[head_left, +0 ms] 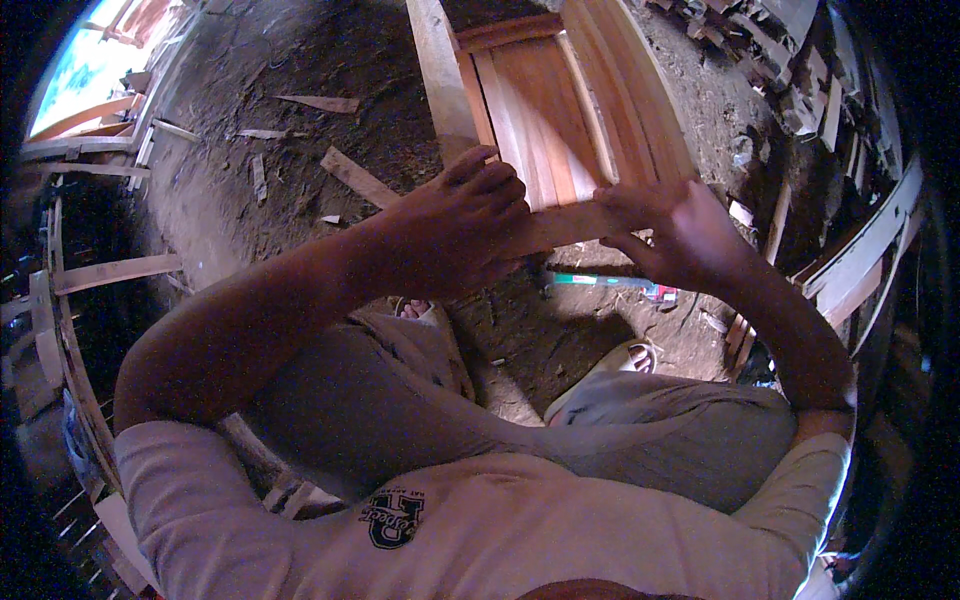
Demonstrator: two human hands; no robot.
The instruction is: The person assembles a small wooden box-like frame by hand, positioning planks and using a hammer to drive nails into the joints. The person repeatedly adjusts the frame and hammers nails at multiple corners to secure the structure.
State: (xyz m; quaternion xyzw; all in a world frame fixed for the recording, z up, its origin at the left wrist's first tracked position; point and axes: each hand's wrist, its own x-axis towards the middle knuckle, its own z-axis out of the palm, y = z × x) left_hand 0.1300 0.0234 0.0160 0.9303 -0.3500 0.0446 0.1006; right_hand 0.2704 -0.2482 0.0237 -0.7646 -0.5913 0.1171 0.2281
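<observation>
Both hands grip the near rail of a reddish, smooth-planed wooden frame point(560, 120): left hand point(465, 225) with fingers curled over it, right hand point(670, 230) pinching its edge above the dusty earth floor point(260, 180).

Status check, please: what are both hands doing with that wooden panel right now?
Left hand and right hand: grip shut on wooden panel's near rail. Green-and-red pen-like tool on dirt floor below. Nothing blocking.
</observation>
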